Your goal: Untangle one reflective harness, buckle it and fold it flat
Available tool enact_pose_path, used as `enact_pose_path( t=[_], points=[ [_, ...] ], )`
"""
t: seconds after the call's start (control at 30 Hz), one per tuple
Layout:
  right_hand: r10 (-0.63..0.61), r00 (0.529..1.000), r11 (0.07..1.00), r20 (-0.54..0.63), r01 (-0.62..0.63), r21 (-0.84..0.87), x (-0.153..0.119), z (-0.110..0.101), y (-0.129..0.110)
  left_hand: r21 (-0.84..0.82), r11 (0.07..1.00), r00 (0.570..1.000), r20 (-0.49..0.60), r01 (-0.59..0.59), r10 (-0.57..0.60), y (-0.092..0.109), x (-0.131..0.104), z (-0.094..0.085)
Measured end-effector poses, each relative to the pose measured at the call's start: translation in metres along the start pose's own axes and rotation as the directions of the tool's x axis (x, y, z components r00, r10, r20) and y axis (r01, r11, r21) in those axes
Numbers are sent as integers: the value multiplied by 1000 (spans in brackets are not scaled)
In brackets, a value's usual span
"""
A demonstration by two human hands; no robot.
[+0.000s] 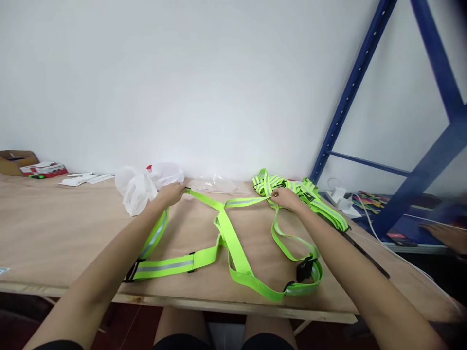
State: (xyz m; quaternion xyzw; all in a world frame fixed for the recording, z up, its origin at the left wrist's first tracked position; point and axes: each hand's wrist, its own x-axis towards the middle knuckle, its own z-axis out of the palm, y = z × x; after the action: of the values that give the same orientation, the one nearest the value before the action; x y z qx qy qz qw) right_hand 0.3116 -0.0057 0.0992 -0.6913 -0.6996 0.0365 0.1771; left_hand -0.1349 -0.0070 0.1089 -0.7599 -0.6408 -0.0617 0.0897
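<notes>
A neon-yellow reflective vest harness of elastic straps with grey stripes lies spread on the wooden table. My left hand grips its upper left strap, and my right hand pinches the upper right one. Between my hands the two straps meet in a Y and run down toward the belt. A black buckle shows at the belt's right end; the left end, with a black clip, is partly behind my left forearm. Just beyond my right hand lies a pile of similar harnesses.
White plastic bags and clear plastic packaging lie along the wall. White card pieces and a cardboard box are at far left. A blue metal rack stands right, with a white cable and another person's hand.
</notes>
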Motion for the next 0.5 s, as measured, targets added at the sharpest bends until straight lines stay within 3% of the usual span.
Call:
enact_pose_path(
  t=[0.13, 0.3, 0.37, 0.43, 0.5],
  points=[
    [51, 999, 997, 7, -51, 59, 14, 28, -3, 7, 996, 996, -7, 85, -85, 8, 5, 24],
    [15, 1000, 975, 14, -18, 220, 8, 23, -7, -28, 991, 991, -25, 130, -131, 22, 7, 15],
    [-67, 998, 949, -7, 66, 309, -12, 10, -9, -76, 994, 997, 5, 82, -82, 32, -7, 1],
    [-227, 970, 865, -84, 241, 441, -47, -5, -13, -163, 986, 996, 83, -23, 37, 44, -35, -14],
    [-343, 933, 827, -111, 356, 435, -92, -14, -18, -367, 922, 955, 209, -124, 212, 56, -73, -25]
  ],
)
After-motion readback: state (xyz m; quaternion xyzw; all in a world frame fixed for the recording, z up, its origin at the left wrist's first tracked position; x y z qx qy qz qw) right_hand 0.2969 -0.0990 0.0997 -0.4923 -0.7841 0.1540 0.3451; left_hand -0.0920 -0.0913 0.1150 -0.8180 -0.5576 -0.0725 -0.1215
